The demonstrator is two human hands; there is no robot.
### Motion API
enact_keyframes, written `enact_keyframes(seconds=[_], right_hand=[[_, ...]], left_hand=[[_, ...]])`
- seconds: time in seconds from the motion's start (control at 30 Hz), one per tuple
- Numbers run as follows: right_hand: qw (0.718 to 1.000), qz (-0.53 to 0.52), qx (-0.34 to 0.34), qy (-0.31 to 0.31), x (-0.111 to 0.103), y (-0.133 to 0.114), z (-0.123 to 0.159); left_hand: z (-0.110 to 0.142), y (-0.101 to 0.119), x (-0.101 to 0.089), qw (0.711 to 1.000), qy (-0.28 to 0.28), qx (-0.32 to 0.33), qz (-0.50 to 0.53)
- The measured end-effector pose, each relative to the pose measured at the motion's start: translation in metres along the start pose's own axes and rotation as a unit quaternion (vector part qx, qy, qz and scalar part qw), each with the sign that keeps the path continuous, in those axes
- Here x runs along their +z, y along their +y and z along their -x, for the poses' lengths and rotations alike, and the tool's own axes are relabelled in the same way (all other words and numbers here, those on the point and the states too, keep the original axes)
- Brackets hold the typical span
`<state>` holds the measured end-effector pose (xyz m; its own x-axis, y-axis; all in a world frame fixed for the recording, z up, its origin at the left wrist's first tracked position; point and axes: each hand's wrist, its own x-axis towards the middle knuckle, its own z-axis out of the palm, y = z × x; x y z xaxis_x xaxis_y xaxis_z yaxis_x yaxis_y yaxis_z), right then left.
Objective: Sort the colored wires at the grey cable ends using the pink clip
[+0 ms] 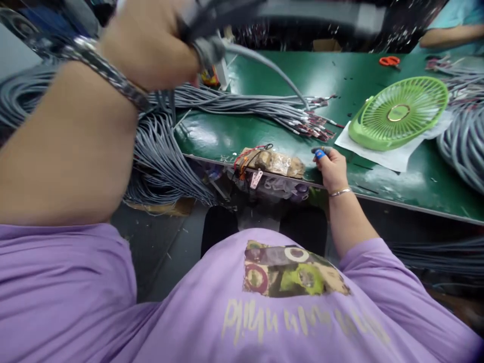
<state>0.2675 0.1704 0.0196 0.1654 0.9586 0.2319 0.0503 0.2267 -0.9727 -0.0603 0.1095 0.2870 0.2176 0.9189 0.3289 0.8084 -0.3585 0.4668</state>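
Note:
Raised high at the upper left is my left hand, with a metal watch band on its wrist. Its fingers are closed and smeared by motion, and a grey cable runs out from them down to the table. A blurred dark and grey length crosses above this hand; I cannot make out its kind. At the table's front edge my right hand is closed in a pinch, with blue and dark grey wraps on its fingers. What it holds, if anything, is hidden. Grey cables with stripped wire ends lie beyond it.
On the green table a green fan stands on white paper, with orange scissors behind. A taped brown block with thin wires sits at the front edge. Coiled cables lie right; another person's arm is far right.

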Motion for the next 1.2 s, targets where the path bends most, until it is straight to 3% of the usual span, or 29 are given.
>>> enact_keyframes(seconds=[0.07, 0.13, 0.23, 0.33, 0.43, 0.5, 0.6, 0.73, 0.83, 0.93, 1.0, 1.03, 1.13, 1.2], right_hand=[[1.0, -0.004, 0.004, 0.003, 0.001, -0.001, 0.0], [1.0, -0.01, 0.013, 0.009, 0.002, -0.002, 0.0], [0.999, -0.023, 0.025, 0.039, 0.003, -0.003, 0.0], [0.998, -0.036, 0.029, 0.047, 0.001, -0.003, 0.001], [0.997, -0.068, -0.003, 0.025, 0.0, -0.003, 0.003], [0.996, -0.086, -0.015, 0.029, 0.0, -0.004, 0.004], [0.996, -0.081, -0.015, 0.044, 0.002, -0.007, 0.005], [0.997, -0.053, -0.038, 0.049, 0.004, -0.014, 0.019], [0.99, -0.142, -0.009, 0.021, 0.01, -0.018, 0.059], [0.966, -0.182, 0.119, -0.141, 0.033, -0.018, 0.121], [0.923, -0.189, 0.199, -0.271, 0.057, -0.018, 0.157], [0.906, -0.199, 0.225, -0.3, 0.069, -0.019, 0.169], [0.876, -0.245, 0.277, -0.311, 0.097, -0.028, 0.18], [0.863, -0.29, 0.307, -0.276, 0.104, -0.035, 0.174]], left_hand=[[0.005, 0.014, 0.023, 0.981, -0.053, 0.087, -0.168], [0.012, 0.025, 0.053, 0.96, -0.117, 0.116, -0.224], [0.025, 0.024, 0.096, 0.964, -0.142, 0.139, -0.178], [0.04, 0.006, 0.12, 0.986, -0.108, 0.12, -0.048], [0.067, -0.015, 0.126, 0.992, -0.052, 0.096, 0.063], [0.093, -0.029, 0.126, 0.987, 0.005, 0.042, 0.153], [0.141, -0.052, 0.134, 0.956, 0.071, -0.079, 0.275], [0.197, -0.085, 0.154, 0.91, 0.114, -0.176, 0.358], [0.22, -0.106, 0.163, 0.894, 0.105, -0.191, 0.391], [0.228, -0.117, 0.164, 0.894, 0.065, -0.17, 0.409], [0.229, -0.119, 0.163, 0.899, 0.033, -0.158, 0.408], [0.229, -0.119, 0.162, 0.901, 0.015, -0.152, 0.405], [0.232, -0.119, 0.16, 0.909, -0.052, -0.137, 0.389], [0.236, -0.121, 0.157, 0.919, -0.095, -0.128, 0.36]])
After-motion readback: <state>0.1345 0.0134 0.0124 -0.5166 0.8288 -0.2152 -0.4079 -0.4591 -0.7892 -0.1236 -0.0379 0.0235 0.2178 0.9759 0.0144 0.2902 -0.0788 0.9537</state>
